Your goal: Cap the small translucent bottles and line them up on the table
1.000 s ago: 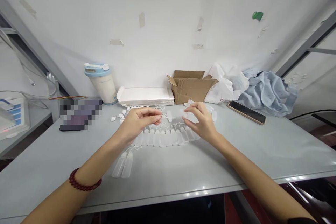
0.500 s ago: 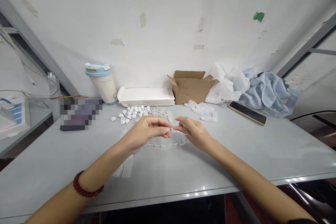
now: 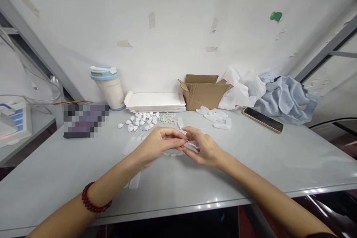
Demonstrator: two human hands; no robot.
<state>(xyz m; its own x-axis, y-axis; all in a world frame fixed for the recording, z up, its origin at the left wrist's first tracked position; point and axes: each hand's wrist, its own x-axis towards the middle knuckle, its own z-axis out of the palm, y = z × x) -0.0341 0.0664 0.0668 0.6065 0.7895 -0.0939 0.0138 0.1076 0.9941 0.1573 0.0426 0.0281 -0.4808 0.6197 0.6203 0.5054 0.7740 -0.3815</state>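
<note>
My left hand [image 3: 164, 142] and my right hand [image 3: 201, 146] meet over the middle of the grey table [image 3: 178, 189]. Thumb and fingers of my left hand are pinched on a thin white cord [image 3: 191, 144]. The fingers of my right hand curl round the same cord and touch the left fingertips. Beneath the hands lie translucent plastic sleeves [image 3: 173, 153], partly covered. Further sleeves [image 3: 135, 180] lie beside my left forearm. Small white caps [image 3: 142, 121] are gathered behind my left hand, with a heap of white cords [image 3: 168, 118] to their right.
Along the wall stand a tumbler [image 3: 109, 88], stacked white boxes [image 3: 155, 101], an open carton [image 3: 205, 95], a plastic bag [image 3: 237, 89] and blue cloth [image 3: 288, 98]. A phone [image 3: 262, 120] lies at right. More clear pieces [image 3: 214, 116] lie before the carton.
My hands have come together until the fingertips touch. The right hand has turned, its thumb side lower, and my left hand has shifted slightly right.
</note>
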